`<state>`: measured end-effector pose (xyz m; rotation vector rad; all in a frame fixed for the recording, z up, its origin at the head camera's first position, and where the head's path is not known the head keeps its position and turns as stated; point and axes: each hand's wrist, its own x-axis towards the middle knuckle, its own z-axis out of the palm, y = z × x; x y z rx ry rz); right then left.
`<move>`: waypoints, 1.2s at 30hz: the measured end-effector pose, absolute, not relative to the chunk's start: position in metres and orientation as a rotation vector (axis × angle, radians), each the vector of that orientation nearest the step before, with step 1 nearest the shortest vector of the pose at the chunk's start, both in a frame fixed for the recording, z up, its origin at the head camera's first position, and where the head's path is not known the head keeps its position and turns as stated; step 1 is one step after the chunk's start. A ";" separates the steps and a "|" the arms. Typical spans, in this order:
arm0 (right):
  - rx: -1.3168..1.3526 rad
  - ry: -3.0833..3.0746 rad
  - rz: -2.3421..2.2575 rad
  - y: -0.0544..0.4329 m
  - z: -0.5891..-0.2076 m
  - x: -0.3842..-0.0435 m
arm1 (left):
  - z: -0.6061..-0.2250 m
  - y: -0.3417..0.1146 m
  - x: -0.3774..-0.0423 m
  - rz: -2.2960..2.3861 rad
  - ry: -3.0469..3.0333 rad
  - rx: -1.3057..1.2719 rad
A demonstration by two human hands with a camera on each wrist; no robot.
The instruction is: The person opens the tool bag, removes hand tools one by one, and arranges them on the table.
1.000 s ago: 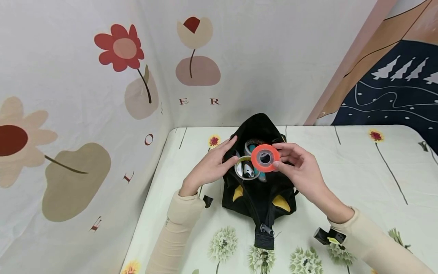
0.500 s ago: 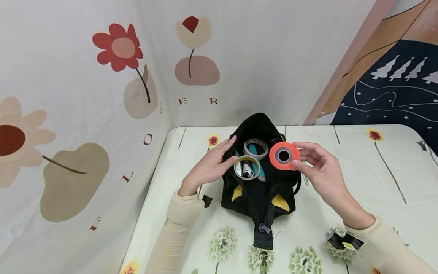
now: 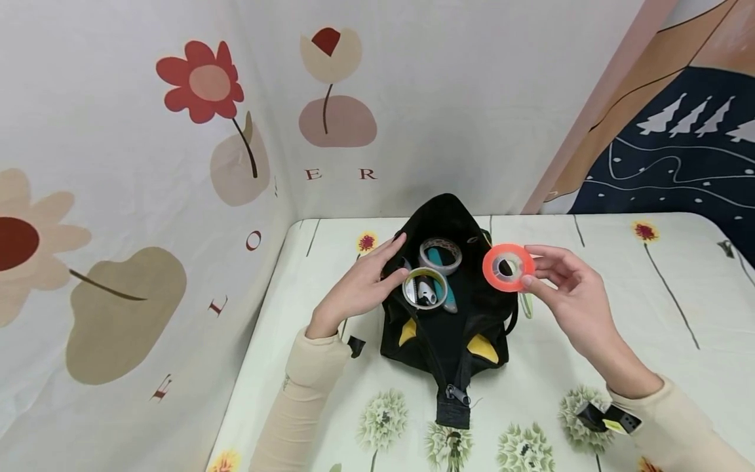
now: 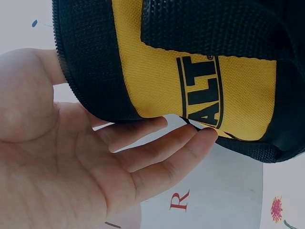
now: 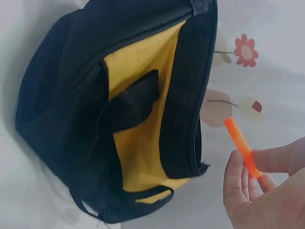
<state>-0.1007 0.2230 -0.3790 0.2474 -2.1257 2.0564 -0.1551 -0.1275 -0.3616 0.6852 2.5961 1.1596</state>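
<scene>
- Right hand (image 3: pixel 569 288): I pinch the orange tape roll (image 3: pixel 492 267) between thumb and fingers at its right side.
- Roll position: left of my right hand, at the right edge of the black bag (image 3: pixel 445 341) in the head view; the right wrist view shows it apart from the bag's fabric. Its flat face is turned toward my head; edge-on, it tilts.
- Governing relation, in my judgement: roll to bag rim. My right hand is the nearer.
- Left hand (image 3: pixel 366 282): fingers extended along the bag's left rim, thumb over the mouth. I see no firm grip.
- Bag mouth: two pale tape rolls and a teal tool (image 3: pixel 450 301) sit left of centre.
- Edges: a backdrop rises close behind the bag; the surface (image 3: pixel 625 314) runs well to its right. A green loop (image 3: pixel 527 307) lies beside the bag, nearer me than the roll.
</scene>
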 end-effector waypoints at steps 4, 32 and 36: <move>0.200 -2.091 2.093 0.233 -0.383 -0.102 | -0.362 -0.128 -0.155 1.157 2.599 0.689; -0.138 -1.981 2.259 0.301 -0.423 -0.115 | -0.361 -0.126 -0.154 1.146 2.609 0.697; -0.212 -2.018 2.255 0.306 -0.431 -0.119 | -0.361 -0.127 -0.154 1.150 2.604 0.695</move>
